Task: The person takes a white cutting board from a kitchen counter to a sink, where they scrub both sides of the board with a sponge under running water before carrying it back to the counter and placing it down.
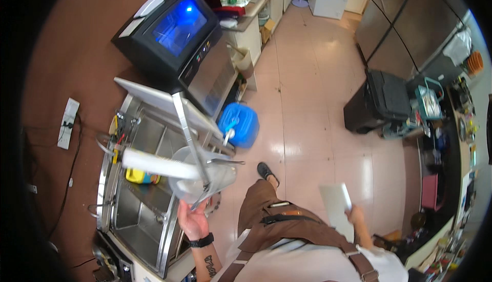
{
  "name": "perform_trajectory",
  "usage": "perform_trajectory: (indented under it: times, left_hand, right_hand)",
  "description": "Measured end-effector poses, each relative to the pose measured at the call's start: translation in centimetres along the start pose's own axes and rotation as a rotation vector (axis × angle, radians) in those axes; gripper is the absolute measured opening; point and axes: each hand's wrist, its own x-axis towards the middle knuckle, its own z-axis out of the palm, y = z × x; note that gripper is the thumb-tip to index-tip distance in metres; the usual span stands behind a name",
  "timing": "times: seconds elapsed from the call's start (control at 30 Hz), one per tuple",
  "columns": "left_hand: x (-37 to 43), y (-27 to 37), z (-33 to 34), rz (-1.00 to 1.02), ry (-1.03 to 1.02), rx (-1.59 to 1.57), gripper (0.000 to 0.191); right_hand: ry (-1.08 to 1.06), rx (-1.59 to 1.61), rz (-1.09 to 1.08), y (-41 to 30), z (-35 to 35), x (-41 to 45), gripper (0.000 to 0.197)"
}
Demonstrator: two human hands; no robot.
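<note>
My left hand [193, 220], with a black wristband, is at the bottom of a clear plastic container [219, 176], its palm up and fingers against it. The container holds a white cylinder [157, 163], blurred, and long metal tools [188, 140] that stick out past its rim. It is held over the near edge of the stainless steel sink [128, 209]. My right hand [354, 216] grips a flat, pale rectangular board or sheet [335, 207] by its edge, out to my right side.
A yellow bottle [140, 176] lies at the sink. Beyond the sink are a white board [165, 103], a blue jerrycan [240, 125] on the floor and a black machine with a blue-lit window [182, 24]. A black wheeled bin [376, 101] and cluttered shelves [438, 159] stand to the right.
</note>
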Motion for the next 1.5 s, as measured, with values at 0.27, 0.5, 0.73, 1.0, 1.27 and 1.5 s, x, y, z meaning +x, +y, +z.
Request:
perform_trajectory:
  times: [0.27,0.5,0.73,1.0,1.27,1.5]
  left_hand:
    - [24.4,-16.4,28.1,-0.285,-0.232,0.048,0.016]
    - [42.9,-28.0,54.4,-0.386,-0.501,0.148,0.028]
    - [58.6,-40.4,74.7,-0.382,-0.470,0.145,0.024]
    - [77.6,-50.7,99.2,-0.344,-0.392,0.062,0.027]
    - [100.9,-60.8,121.5,-0.386,-0.371,-0.006,0.016]
    - [117.0,-65.1,134.9,-0.351,-0.321,-0.004,0.024]
  right_hand:
    - [0.029,0.199,0.275,-1.7,-8.0,9.5,0.041]
    - [0.077,0.277,0.477,-8.6,-20.3,27.4,0.036]
    - [0.024,0.370,0.429,-12.4,-30.6,56.9,0.036]
    - [0.139,0.127,0.224,-18.2,-53.4,93.8,0.032]
    - [0.587,0.254,0.125,-30.0,-78.3,126.5,0.023]
    - [0.877,0.810,-0.146,-46.8,-102.7,154.5,0.020]
